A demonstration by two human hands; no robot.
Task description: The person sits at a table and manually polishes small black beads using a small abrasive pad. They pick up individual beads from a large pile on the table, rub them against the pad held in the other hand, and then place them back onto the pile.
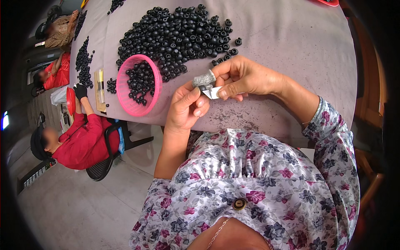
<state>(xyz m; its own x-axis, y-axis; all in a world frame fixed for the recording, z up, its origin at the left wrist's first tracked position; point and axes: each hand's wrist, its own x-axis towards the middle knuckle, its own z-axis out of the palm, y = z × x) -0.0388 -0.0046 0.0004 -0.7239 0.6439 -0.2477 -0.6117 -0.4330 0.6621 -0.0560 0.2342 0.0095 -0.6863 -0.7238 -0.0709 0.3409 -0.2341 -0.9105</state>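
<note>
Over the table's near edge my two hands meet. My left hand (182, 107) is closed, pinching a small round black piece (203, 88) between thumb and fingers. Opposite it, my right hand (252, 79) grips a small flat white piece with a slanted tip (213, 93), blade-like in shape, held against the black piece. A speckled grey finger cover (203, 78) wraps the right index finger and partly hides the contact. Beyond my hands spreads a large heap of black knob-like pieces (175, 35). Left of my left hand, a pink plastic basket (138, 113) holds more of them.
Dark crumbs (237, 120) are scattered on the grey tablecloth (287, 41) near me. Left of the basket lies a yellowish flat box (100, 89). A co-worker in red (85, 143) sits on a black chair (100, 173) at left; other people sit farther along. A red dish (331, 2) shows top right.
</note>
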